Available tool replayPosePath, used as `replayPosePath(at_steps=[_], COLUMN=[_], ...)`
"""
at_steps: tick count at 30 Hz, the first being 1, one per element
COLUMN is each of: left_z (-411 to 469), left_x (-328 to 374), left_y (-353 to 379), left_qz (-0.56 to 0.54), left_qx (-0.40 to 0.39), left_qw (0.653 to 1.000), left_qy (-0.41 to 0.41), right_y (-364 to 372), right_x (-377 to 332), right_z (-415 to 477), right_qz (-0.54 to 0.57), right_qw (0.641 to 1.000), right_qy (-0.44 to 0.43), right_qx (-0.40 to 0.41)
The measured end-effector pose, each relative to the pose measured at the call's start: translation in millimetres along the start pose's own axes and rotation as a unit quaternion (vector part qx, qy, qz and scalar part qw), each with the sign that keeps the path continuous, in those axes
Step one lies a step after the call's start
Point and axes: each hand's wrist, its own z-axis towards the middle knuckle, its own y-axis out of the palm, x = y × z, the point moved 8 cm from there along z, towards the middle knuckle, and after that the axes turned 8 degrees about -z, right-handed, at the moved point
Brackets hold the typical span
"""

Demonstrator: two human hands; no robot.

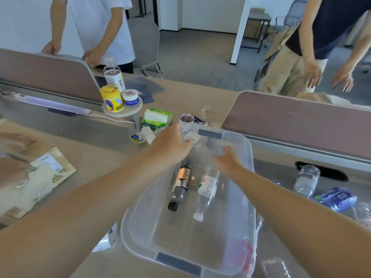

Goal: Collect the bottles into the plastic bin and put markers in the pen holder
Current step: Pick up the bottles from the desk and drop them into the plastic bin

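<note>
Desk: tan surface, grey channel across the far part, mauve divider panels along the far edge.

Directly on it:
- clear plastic bin, centre, toward near edge
- torn paper mailer, left edge
- tissue pack, beside a small round stand
- white power strip, touching a small yellow-blue packet
- clear bottle lying on its side, right of bin
- crumpled blue-label bottle, just beside it, nearer the right edge
- dark grey sheets, far edge
</note>
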Motion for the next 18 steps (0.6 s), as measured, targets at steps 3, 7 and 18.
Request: replayPosePath(at_steps=[3,7,18], left_z=[4.7,-10.2,-152.1], left_x=[41.6,103.5,208.1], left_y=[22.0,80.2,246.0], left_qz=[0.000,-0.047,-0.059], left_qx=[0.003,-0.058,-0.266], left_qw=[0.999,0.993,0.940], left_qy=[0.048,0.091,0.206], right_y=[-62.7,-132.7,-174.1], right_x=[-9.7,33.7,274.6], right_z=[-24.6,-70.7,-242.9], right_qz=[0.010,-0.001,0.015], right_qw=[0.996,0.982,0.929], right_qy=[-0.040,-0.016,0.268], right_qx=[0.082,0.189,0.254])
